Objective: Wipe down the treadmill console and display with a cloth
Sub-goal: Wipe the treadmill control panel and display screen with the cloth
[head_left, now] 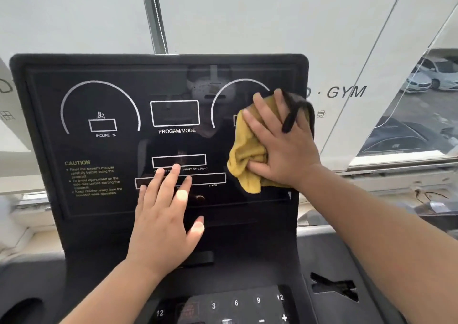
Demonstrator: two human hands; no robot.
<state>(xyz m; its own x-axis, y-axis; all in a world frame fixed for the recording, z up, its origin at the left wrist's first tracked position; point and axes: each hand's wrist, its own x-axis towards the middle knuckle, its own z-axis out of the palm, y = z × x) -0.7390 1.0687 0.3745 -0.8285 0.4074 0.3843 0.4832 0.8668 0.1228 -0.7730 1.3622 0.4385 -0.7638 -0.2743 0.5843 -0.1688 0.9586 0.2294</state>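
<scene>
The black treadmill display (104, 150) fills the middle of the head view, with white dials and boxes printed on it. My right hand (280, 145) presses a yellow cloth (244, 150) flat against the display's right side, over the right dial; the fingers are spread and straight, and the thumb lies across a lower fold. A black loop of the cloth (296, 115) lies over my fingers. My left hand (163, 214) rests flat on the lower middle of the display with straight fingers, holding nothing. Below lies the console keypad (235, 304) with numbered buttons.
A cup holder recess (22, 309) sits at the console's lower left and a cut-out slot (334, 286) at the lower right. Behind the display are a white window blind (247, 14), a window sill (396, 167) and parked cars (436, 73) outside.
</scene>
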